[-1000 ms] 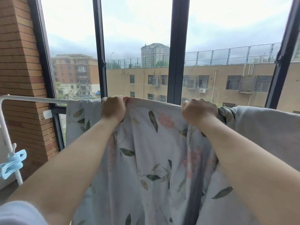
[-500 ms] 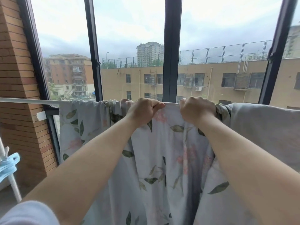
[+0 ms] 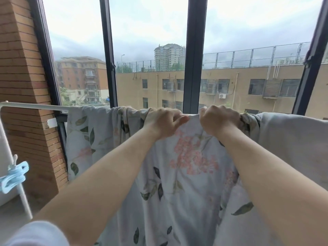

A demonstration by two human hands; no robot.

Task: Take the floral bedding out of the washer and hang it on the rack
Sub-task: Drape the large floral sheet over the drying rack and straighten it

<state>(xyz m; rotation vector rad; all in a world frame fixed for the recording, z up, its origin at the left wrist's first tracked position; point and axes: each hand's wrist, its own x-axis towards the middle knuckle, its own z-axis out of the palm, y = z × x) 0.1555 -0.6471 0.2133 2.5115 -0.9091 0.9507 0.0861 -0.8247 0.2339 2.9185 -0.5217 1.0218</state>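
The floral bedding, pale grey-blue with green leaves and pink blossoms, hangs draped over the white rack bar in front of the window. My left hand grips the bedding's top fold at the bar, thumb and fingers pinching the cloth. My right hand grips the same fold just to the right, fingers curled over it. The two hands sit close together. The bar is hidden under the cloth from the left hand rightwards.
A brick pillar stands at the left, and dark window frames rise right behind the rack. A blue clothes peg is clipped on the rack's white upright at lower left. A plain grey part of the cloth covers the bar at right.
My left hand has slid right along the bar until it is next to my right hand. The cloth it left behind stays bunched over the bar. The camera has shifted slightly.
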